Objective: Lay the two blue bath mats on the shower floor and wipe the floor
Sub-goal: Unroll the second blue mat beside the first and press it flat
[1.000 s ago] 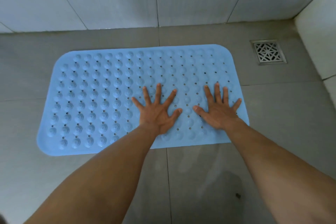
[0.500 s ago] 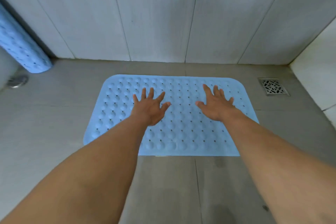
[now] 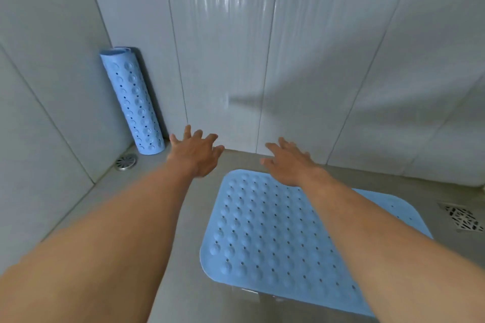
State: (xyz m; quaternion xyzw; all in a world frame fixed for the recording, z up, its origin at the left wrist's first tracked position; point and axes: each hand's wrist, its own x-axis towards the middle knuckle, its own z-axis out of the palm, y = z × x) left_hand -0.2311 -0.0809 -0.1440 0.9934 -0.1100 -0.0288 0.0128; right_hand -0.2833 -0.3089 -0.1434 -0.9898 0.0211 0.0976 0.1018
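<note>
Pale blue bumpy rubber flat mat [image 3: 275,231]: spread on the grey tiled shower floor [image 3: 157,217]; rounded corners, raised bumps, small holes; both forearms cross over it.
Pale blue perforated rubber rolled mat [image 3: 132,102]: a tight tube standing on end, beyond the flat mat's far-left corner and well apart from it; it leans into the wall corner.
Left hand [image 3: 195,151]: out past the flat mat's far-left corner, over bare floor, between flat mat and rolled mat; fingers straight and spread, nothing held; clear of the roll.
Right hand [image 3: 288,162]: over the flat mat's far edge, palm down; fingers loosely spread, nothing held; contact with the mat cannot be told.
Small round metal drain [image 3: 126,162]: left of the flat mat and beyond it, just beside the foot of the rolled mat.
Square patterned metal grate [image 3: 463,217]: set in the floor right of the flat mat, near its right edge.
Glossy white wall tiles [image 3: 223,60]: rising beyond the flat mat's far edge.
</note>
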